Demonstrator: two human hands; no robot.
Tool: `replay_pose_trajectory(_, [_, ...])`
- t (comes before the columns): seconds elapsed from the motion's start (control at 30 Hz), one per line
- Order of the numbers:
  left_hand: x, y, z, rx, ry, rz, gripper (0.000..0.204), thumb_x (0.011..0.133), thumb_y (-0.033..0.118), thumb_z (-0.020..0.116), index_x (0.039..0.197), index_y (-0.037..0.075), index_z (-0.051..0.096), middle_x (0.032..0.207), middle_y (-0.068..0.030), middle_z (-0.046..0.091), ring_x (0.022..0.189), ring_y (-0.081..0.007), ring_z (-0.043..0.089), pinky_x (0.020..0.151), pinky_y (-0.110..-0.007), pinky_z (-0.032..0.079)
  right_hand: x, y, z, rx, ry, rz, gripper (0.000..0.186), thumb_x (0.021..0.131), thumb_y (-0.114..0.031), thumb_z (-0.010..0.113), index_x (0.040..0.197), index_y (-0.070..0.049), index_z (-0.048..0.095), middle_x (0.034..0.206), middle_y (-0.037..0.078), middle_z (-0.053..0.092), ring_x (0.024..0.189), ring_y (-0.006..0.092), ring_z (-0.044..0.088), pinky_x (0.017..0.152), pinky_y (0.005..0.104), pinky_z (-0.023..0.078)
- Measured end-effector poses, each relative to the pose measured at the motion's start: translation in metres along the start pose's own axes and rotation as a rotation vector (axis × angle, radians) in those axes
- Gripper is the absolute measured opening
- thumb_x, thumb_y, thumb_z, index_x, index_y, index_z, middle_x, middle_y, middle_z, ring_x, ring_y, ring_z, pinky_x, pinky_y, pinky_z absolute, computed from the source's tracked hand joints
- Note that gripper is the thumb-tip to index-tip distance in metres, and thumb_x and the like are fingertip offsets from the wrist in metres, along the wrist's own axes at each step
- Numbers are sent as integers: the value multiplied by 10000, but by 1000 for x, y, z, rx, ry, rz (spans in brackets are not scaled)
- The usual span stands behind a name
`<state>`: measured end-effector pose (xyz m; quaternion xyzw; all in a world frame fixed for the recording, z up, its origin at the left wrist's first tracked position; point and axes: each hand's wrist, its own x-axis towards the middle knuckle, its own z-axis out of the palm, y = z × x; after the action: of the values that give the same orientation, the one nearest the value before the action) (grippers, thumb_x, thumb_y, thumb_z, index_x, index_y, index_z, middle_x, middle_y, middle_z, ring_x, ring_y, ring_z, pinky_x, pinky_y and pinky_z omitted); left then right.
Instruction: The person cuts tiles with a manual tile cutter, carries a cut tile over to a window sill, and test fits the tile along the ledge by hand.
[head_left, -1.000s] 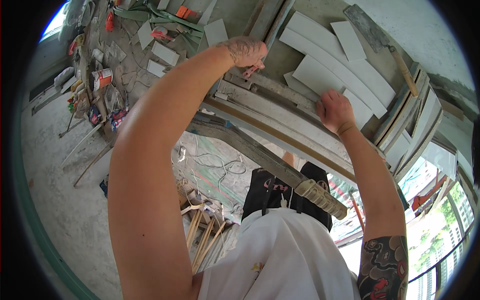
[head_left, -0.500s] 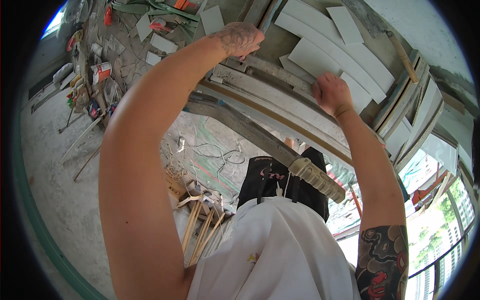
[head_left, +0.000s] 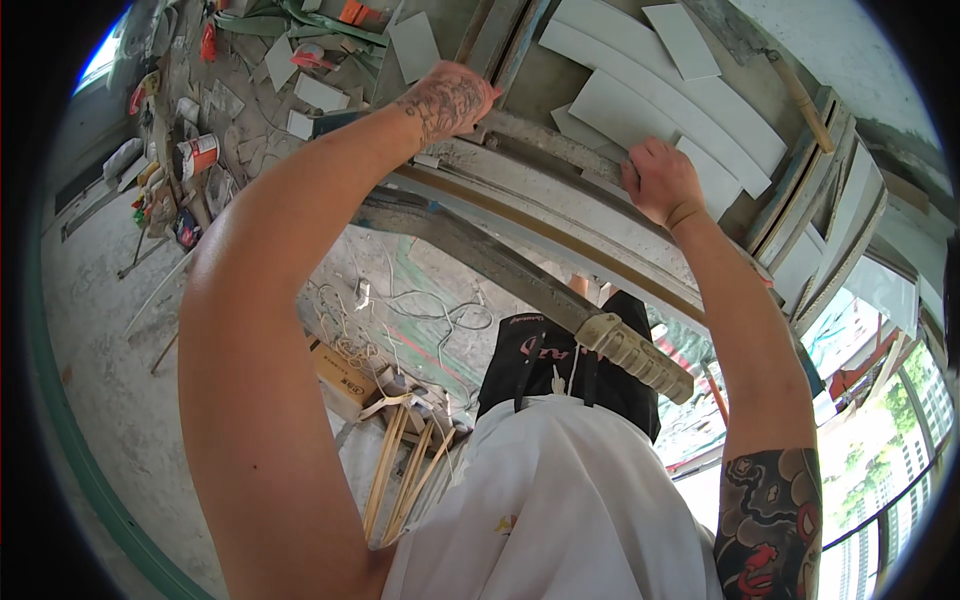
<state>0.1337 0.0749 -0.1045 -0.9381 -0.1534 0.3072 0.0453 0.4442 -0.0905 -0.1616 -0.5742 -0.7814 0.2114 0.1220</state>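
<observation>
My left hand (head_left: 450, 102), tattooed on the back, is closed at the left end of a dusty grey bar (head_left: 548, 146) lying along the near ledge; its fingertips and whatever they hold are hidden. Further right, my right hand (head_left: 660, 182) has its fingers curled over that bar, beside white boards (head_left: 650, 85), straight and curved, lying on a grey surface (head_left: 540, 75). Below the ledge, a long grey bar (head_left: 480, 272) with a taped grip (head_left: 635, 355) slants down toward my body.
A wooden-handled trowel (head_left: 800, 100) lies at the upper right beside stacked strips (head_left: 800, 200). On the left are scraps, tools and a bucket (head_left: 198, 155). Loose cables (head_left: 440, 310), a cardboard box (head_left: 340, 375) and wooden sticks (head_left: 390, 470) lie on the floor below.
The whole scene has shifted upward in the view. My left hand has moved leftward along the ledge; my right hand stays at about the same place beside the boards.
</observation>
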Motion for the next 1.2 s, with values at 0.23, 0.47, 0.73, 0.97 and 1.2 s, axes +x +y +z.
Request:
replay_pose_trajectory(0.23, [3,16,-9,90,-46,-33,171,825,247,702,820,100,613,678,-13,593,729,-188,650,673,-313,535,2,-2,-3,30,-17,9,165,854,-208,639,856,-54,579,888,139,565,867,345,601,741,447,502])
replay_pose_trajectory(0.47, [34,24,-26,-56,-555,-136,182,879,225,688,853,73,590,723,-14,586,756,-163,623,728,-292,527,-2,3,-6,-4,-72,54,204,876,-280,627,842,-81,597,912,111,588,891,312,620,759,440,510])
replay_pose_trajectory(0.73, [38,22,-14,-365,-419,-210,222,963,248,641,937,46,551,821,13,561,851,-111,557,856,-239,482,-7,8,-6,8,-77,104,189,872,-268,630,850,-84,594,911,111,590,886,316,617,773,441,502])
replay_pose_trajectory(0.97, [-1,9,66,-506,-56,-189,254,935,246,665,938,5,586,774,-48,619,769,-205,642,725,-329,542,5,-8,-1,26,-38,45,182,863,-251,641,846,-78,588,898,113,586,853,326,617,746,443,507])
replay_pose_trajectory(1.2, [14,18,-19,-156,-303,-54,432,810,457,743,884,35,685,735,-74,654,720,-251,657,690,-347,544,1,-5,2,39,-35,0,188,874,-245,626,854,-62,587,902,135,588,872,345,617,762,460,512])
